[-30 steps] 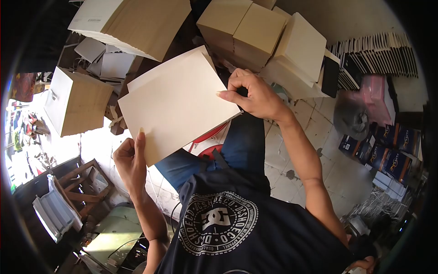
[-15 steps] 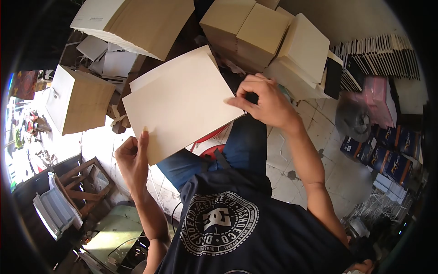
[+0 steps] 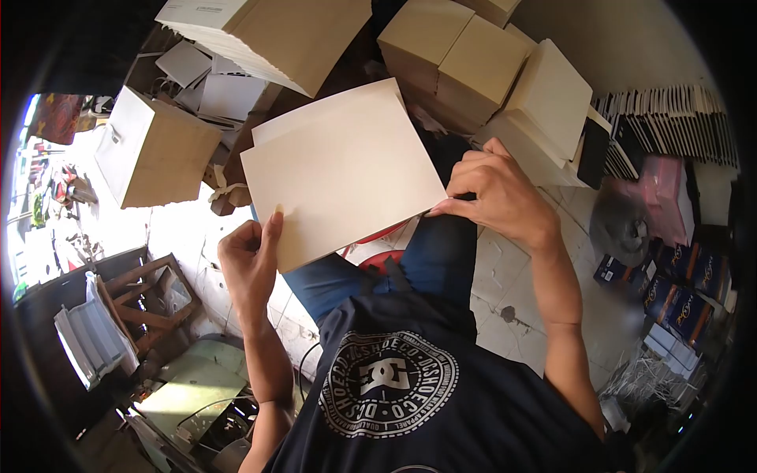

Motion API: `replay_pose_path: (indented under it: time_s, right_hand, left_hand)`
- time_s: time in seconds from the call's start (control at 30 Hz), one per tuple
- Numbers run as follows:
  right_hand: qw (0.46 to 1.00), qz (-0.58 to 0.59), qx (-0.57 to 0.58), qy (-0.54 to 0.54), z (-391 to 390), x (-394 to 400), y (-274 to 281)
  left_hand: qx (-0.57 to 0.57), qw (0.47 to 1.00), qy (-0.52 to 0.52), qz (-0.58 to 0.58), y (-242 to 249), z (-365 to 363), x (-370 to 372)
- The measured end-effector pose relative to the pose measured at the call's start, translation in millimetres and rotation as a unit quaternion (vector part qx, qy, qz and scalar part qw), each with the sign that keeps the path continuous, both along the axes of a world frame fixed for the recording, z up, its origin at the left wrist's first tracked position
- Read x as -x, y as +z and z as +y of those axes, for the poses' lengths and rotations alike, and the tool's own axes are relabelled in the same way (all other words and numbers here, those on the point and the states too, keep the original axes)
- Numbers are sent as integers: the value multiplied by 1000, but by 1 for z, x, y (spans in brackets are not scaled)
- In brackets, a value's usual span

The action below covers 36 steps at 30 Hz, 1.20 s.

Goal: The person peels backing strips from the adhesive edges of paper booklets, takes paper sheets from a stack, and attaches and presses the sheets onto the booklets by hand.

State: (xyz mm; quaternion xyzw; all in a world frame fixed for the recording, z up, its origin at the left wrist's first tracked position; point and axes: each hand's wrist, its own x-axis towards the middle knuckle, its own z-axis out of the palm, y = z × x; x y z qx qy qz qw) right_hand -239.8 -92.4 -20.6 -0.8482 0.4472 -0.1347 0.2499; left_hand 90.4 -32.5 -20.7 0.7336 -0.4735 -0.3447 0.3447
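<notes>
Cream paper sheets (image 3: 347,173) lie fanned slightly out of line above my lap, a second edge showing along the top. My left hand (image 3: 251,251) grips their lower-left corner, thumb on the top face and fingers curled beneath. At the right corner, my right hand (image 3: 505,193) is closed, with thumb and forefinger pinching the paper's edge. How many sheets are in the bundle cannot be made out.
Tall paper stacks (image 3: 481,67) stand ahead, with another stack (image 3: 169,158) to the left. A row of dark-covered books (image 3: 670,122) lines the right wall. Blue boxes (image 3: 670,288) and a pink-wrapped bundle (image 3: 662,201) sit on the right. A wooden frame (image 3: 158,303) leans at lower left.
My right thumb has shifted from the top face of the sheets out to the right corner, now pinching it. My left hand keeps its hold while the whole view has shifted.
</notes>
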Motion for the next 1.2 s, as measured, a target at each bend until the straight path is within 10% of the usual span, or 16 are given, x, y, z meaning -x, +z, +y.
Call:
replay_pose_path:
  time_s: [1.2]
  right_hand:
    - [999,-36,-4,5,-4,-15,5]
  left_hand:
    - [35,990,-60,-121,18,58,-12]
